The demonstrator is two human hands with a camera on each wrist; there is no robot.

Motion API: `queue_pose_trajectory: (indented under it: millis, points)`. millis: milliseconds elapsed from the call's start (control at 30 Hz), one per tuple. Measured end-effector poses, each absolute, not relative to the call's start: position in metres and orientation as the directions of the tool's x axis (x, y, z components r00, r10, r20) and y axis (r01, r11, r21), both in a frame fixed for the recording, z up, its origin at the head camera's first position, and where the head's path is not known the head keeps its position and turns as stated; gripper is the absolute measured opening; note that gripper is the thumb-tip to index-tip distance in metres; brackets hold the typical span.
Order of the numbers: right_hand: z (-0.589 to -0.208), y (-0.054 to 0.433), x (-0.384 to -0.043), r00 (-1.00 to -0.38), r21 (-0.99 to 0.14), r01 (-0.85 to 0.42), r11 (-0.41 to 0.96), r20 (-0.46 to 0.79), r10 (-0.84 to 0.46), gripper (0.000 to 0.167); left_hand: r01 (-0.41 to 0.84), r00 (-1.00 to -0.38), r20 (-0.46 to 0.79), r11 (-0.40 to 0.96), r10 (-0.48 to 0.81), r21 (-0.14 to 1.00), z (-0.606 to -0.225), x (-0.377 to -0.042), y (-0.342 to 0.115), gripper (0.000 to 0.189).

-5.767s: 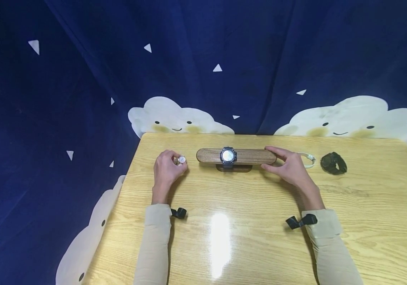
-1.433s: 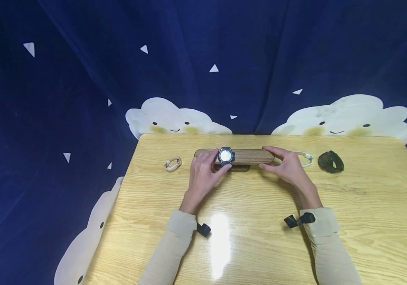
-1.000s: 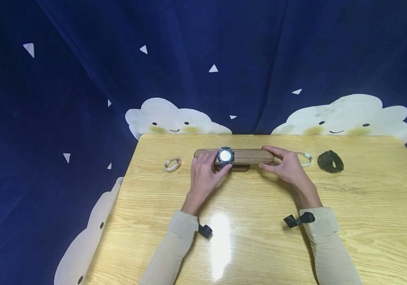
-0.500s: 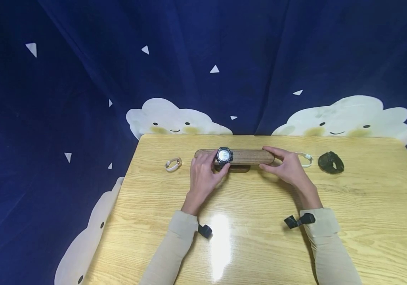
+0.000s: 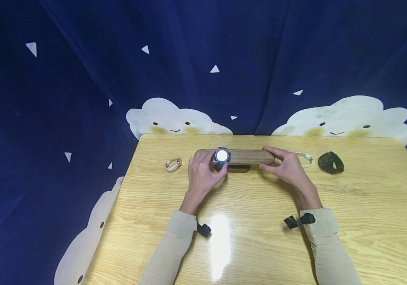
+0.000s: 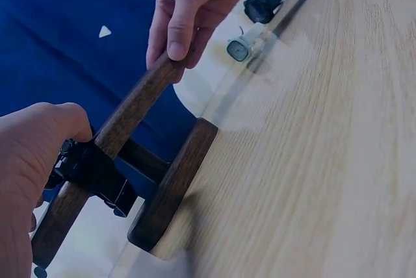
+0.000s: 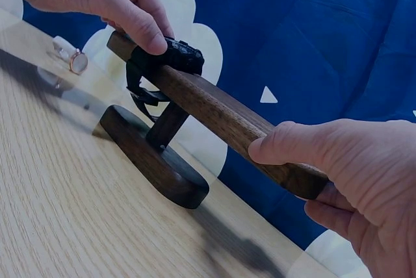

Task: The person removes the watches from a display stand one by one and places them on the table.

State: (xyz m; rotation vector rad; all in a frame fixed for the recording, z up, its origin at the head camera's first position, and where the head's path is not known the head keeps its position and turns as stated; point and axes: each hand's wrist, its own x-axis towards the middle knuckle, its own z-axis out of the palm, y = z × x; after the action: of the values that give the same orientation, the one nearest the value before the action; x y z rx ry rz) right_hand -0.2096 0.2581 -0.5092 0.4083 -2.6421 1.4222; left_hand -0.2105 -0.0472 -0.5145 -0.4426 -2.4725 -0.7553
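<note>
A dark wooden watch stand (image 5: 247, 156) stands near the table's back edge, its long bar raised on a post above a wooden base (image 6: 175, 187). Round the bar, left of its middle, loops a black wristwatch (image 5: 222, 155) whose dial glares white. My left hand (image 5: 201, 174) pinches this watch at its left side, thumb at the near edge, other fingers partly hidden behind. In the right wrist view the watch's strap (image 7: 140, 86) hangs loosely below the bar. My right hand (image 5: 290, 168) grips the bar's right end between thumb and fingers.
Left of the stand lies a small watch with a white strap (image 5: 172, 169). To the right rest a pale, square-faced watch (image 6: 238, 49) and a second black watch (image 5: 326, 163). A blue curtain (image 5: 203, 59) with clouds hangs behind the wooden table (image 5: 260, 237).
Earlier my left hand held the small white-strapped watch; it now lies on the table. My left hand moved to the black watch, which has slid left along the bar. My right hand stayed.
</note>
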Motion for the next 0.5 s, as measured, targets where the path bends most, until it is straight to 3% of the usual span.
queue_pose_trajectory:
  millis: [500]
  points:
    - [-0.5089, 0.258, -0.2096, -0.957, -0.8, -0.289, 0.526, 0.228, -0.18, 0.063, 0.421, -0.828, 0.54, 0.802, 0.15, 0.423, -0.5135, -0.2093, -0.0454, 0.063]
